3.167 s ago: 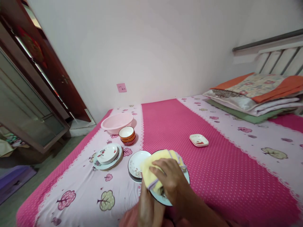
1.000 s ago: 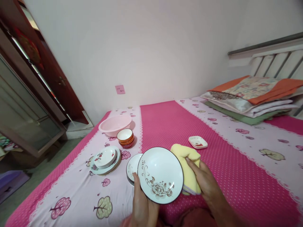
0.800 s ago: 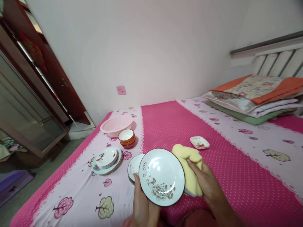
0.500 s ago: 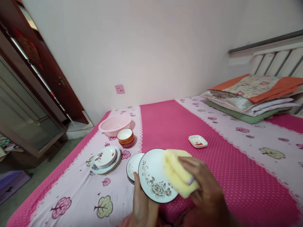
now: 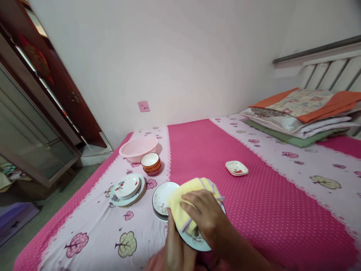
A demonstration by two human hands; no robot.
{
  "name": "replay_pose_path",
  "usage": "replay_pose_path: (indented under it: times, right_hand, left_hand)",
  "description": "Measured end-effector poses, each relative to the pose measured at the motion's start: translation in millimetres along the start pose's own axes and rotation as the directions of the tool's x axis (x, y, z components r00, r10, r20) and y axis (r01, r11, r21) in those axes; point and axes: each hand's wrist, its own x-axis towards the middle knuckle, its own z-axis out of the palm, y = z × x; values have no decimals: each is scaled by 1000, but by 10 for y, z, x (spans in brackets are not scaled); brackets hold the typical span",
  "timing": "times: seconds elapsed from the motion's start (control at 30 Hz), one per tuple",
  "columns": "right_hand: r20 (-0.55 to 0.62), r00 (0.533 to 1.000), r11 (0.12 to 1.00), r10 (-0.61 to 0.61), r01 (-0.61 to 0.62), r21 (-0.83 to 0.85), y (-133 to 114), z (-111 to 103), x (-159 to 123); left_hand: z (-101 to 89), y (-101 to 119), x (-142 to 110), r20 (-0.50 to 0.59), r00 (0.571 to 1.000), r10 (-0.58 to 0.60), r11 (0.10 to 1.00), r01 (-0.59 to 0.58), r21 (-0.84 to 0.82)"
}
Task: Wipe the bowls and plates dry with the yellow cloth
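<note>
My left hand (image 5: pixel 176 246) grips the near edge of a white floral plate with a dark rim (image 5: pixel 199 241), holding it up over the bed. A yellow cloth (image 5: pixel 186 203) covers most of the plate's face. My right hand (image 5: pixel 204 218) lies on top of the cloth with fingers pressed together, holding it against the plate. Just behind to the left, a stack of similar plates (image 5: pixel 161 197) rests on the bed sheet.
On the pink bed sheet (image 5: pixel 267 203) sit a stack of flowered plates (image 5: pixel 128 186), stacked orange bowls (image 5: pixel 150 162), a pink basin (image 5: pixel 138 147) and a small square dish (image 5: pixel 237 167). Folded blankets (image 5: pixel 299 116) lie at the headboard. A dark wooden door (image 5: pixel 56 82) stands left.
The right hand brought the yellow cloth from the bed beside the plate onto the plate's face, now covering it. The left hand keeps hold of the plate.
</note>
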Motion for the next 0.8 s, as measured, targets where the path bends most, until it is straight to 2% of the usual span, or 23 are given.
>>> replay_pose_path:
  times: [0.03, 0.07, 0.1, 0.13, 0.17, 0.23, 0.27, 0.37, 0.4, 0.43, 0.47, 0.57, 0.6, 0.63, 0.73, 0.8]
  right_hand:
    - [24, 1000, 1000, 18, -17, -13, 73, -3, 38]
    - [46, 998, 999, 36, -35, -29, 149, -16, 59]
    - [56, 997, 997, 57, -54, -53, 223, -36, 61]
    - [63, 995, 994, 75, -70, -79, 290, -62, 43]
    - [60, 994, 991, 87, -81, -105, 344, -93, 8]
    - [79, 991, 986, 111, -100, -135, 389, -168, -97]
    - [98, 987, 984, 128, -114, -137, 373, -209, -157]
    - [160, 972, 983, 172, -158, -97, 180, -311, -311]
    - [183, 969, 986, 165, -155, -67, 86, -325, -347]
    - [174, 976, 991, 130, -127, -31, -9, -325, -376]
    - [183, 979, 995, 93, -95, 4, -95, -312, -399]
    - [92, 995, 999, -42, 40, 23, -245, -240, -445]
    - [76, 995, 998, -66, 67, -4, -253, -222, -457]
    - [88, 994, 996, -73, 76, -41, -245, -213, -469]
    - [138, 988, 983, -71, 93, -157, -168, -227, -518]
    - [118, 990, 977, -73, 95, -192, -115, -234, -567]
  left_hand:
    - [15, -10, -15, 2, 1000, 0, 1000, 0, 11]
    - [17, -10, -25, 75, 996, -42, 999, 43, -10]
    - [7, 0, -27, 196, 975, -102, 992, 115, -55]
    - [-14, 18, -19, 312, 939, -143, 975, 188, -120]
    - [-40, 39, 0, 432, 886, -170, 943, 274, -191]
    - [-93, 79, 66, 612, 775, -160, 859, 415, -301]
    - [-113, 91, 106, 643, 754, -138, 834, 438, -335]
    - [-143, 114, 200, 589, 800, -112, 848, 386, -363]
    - [-148, 126, 209, 580, 804, -129, 850, 391, -354]
    - [-152, 145, 204, 593, 787, -169, 845, 426, -325]
    - [-158, 171, 187, 622, 749, -228, 834, 480, -272]
    - [-183, 256, 117, 713, 572, -405, 786, 616, -48]
    - [-191, 270, 104, 732, 531, -427, 778, 629, -3]
    - [-198, 270, 100, 748, 516, -418, 783, 622, 9]
    - [-210, 204, 129, 775, 539, -330, 824, 565, -42]
    - [-205, 149, 138, 775, 549, -314, 833, 551, -53]
